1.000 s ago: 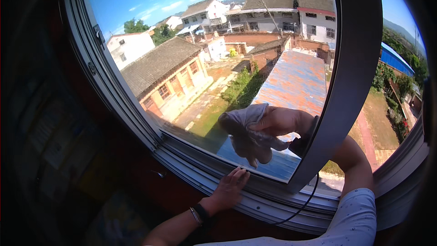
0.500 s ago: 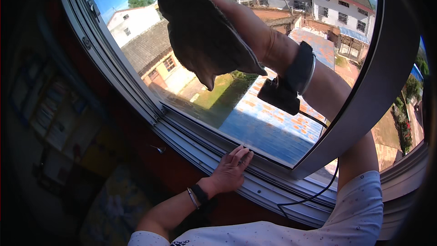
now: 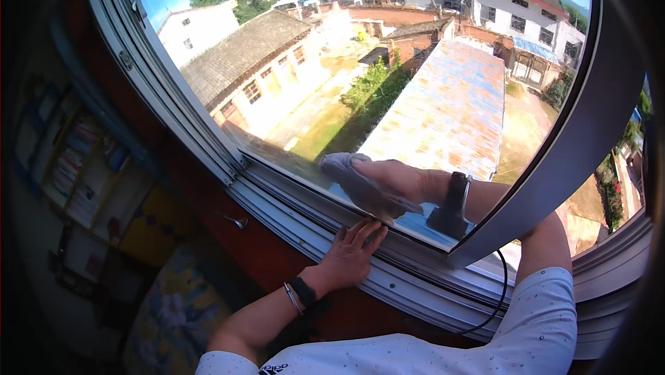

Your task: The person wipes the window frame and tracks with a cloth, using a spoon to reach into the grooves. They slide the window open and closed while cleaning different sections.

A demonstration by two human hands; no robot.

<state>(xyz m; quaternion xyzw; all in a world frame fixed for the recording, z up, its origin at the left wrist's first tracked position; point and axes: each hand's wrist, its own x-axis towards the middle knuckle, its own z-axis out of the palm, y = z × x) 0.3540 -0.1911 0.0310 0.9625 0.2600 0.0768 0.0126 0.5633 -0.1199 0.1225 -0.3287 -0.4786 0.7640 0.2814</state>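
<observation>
Head view: the grey cloth (image 3: 359, 186) partly hides the right hand (image 3: 396, 177)

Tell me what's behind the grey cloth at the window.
Past the edge of the grey cloth, blue roofing shows. The cloth, in the right hand, covers whatever lies directly behind it.

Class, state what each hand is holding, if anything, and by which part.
The right hand holds a grey cloth near its upper edge. The left hand holds nothing visible; its fingers touch the window frame.
</observation>
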